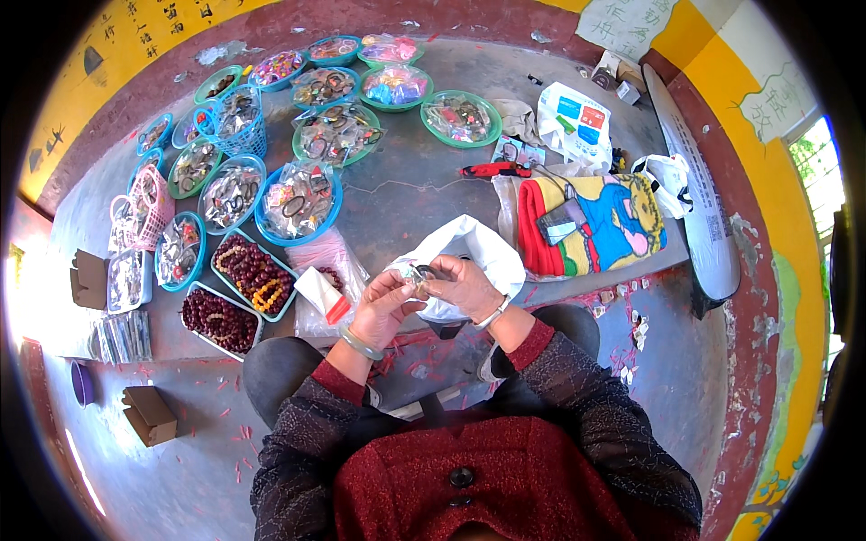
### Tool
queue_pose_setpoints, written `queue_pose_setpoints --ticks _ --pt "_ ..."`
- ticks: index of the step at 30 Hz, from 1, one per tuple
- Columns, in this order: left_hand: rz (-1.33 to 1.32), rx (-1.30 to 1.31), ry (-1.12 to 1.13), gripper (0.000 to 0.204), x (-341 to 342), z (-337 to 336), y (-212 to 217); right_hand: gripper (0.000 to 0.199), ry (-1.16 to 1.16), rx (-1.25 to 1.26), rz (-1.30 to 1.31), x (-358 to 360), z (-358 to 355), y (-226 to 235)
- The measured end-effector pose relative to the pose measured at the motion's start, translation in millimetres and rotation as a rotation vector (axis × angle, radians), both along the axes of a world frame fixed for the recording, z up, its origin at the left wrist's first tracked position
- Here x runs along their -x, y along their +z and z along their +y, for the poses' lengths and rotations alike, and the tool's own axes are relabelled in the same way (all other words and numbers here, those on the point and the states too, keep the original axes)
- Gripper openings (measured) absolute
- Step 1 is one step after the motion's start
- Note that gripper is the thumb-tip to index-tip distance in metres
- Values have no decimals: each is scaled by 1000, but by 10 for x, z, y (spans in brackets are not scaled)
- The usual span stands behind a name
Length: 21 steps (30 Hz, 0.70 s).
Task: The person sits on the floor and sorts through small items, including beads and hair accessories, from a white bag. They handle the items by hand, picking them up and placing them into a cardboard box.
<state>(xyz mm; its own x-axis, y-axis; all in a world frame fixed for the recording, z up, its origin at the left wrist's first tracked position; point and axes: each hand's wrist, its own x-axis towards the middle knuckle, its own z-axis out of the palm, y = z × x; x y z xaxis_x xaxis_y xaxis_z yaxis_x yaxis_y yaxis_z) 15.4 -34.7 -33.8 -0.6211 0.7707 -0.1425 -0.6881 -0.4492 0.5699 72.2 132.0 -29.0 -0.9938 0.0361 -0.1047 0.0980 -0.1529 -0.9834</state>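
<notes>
A street-side vendor's stall is occupying a bare concrete floor (406, 189). Round plastic baskets (299, 204) of packaged trinkets are spreading from nine to twelve o'clock, trays of bead bracelets (255, 273) are lying at nine o'clock, and a painted yellow wall (776, 225) is curving past at three o'clock.

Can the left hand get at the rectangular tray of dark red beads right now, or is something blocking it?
Probably yes. The tray of dark red beads lies open just left of the left hand, nothing between them. But both hands, right hand included, pinch a small dark ring, which must go first.
</notes>
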Motion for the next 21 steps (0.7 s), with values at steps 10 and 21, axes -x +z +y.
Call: queue_pose_setpoints --ticks 10,21 --pt "2 26 59 12 40 8 11 34 60 97 -96 -23 -29 197" --pt "-54 37 5 16 22 -6 65 21 -86 -189 -10 -10 -42 90"
